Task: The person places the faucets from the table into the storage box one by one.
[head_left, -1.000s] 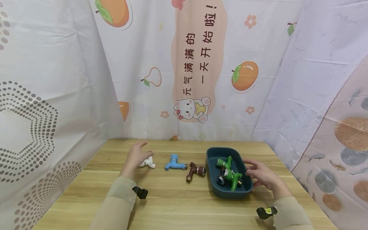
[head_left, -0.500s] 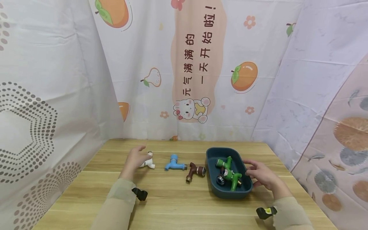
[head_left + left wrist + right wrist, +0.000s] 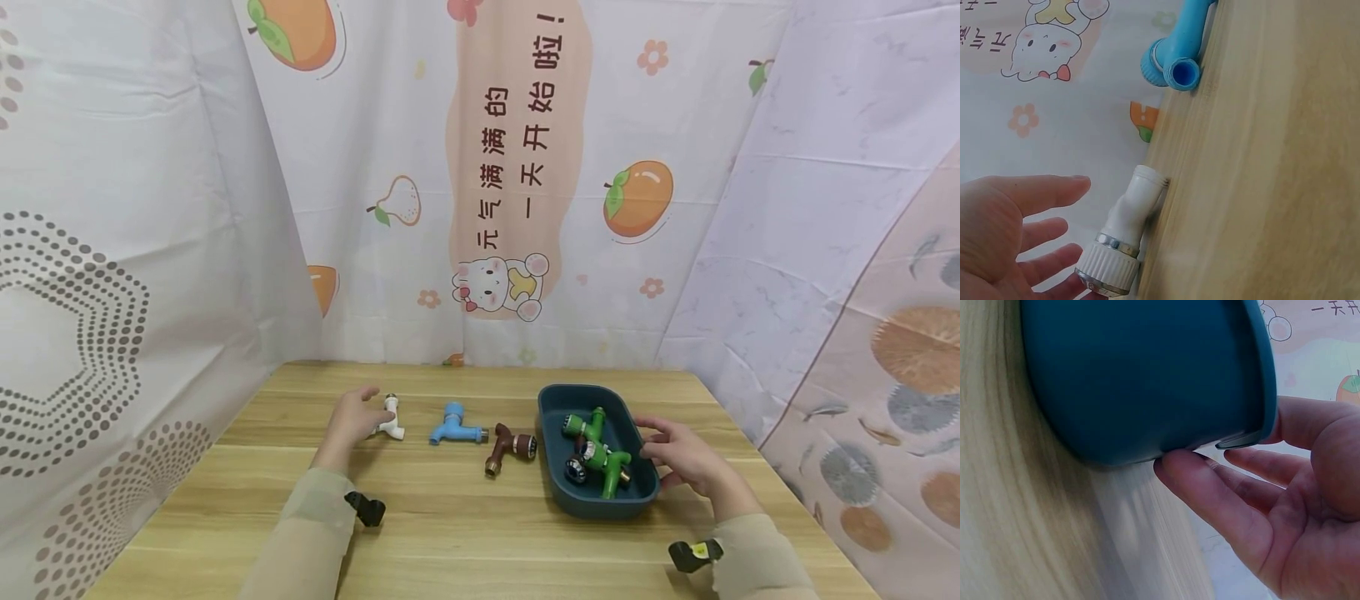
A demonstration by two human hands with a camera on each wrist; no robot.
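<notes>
My left hand [image 3: 354, 423] is at the left of the table, its fingers spread right beside a white plastic faucet [image 3: 393, 425]. In the left wrist view, the thumb stands apart from the white faucet [image 3: 1129, 219], while some fingertips pass behind its ribbed knob. My right hand [image 3: 684, 454] rests against the right side of a dark teal bin [image 3: 558, 492]. Its fingertips [image 3: 1185, 469] touch the bin's outer wall in the right wrist view, the fingers loosely bent. Inside the bin lie green faucets [image 3: 615, 467] and a dark faucet with a shiny black knob [image 3: 576, 470].
Between my left hand and the bin, a blue faucet [image 3: 456, 427] and a brown faucet [image 3: 508, 447] lie in a loose row on the wooden table [image 3: 435, 533]. A printed curtain [image 3: 420, 250] hangs right behind the table's far edge, with more cloth at both sides.
My left hand has drawn slightly down and left, fingers lowering beside the white faucet, and more of that faucet shows. My right hand and the bin have stayed put.
</notes>
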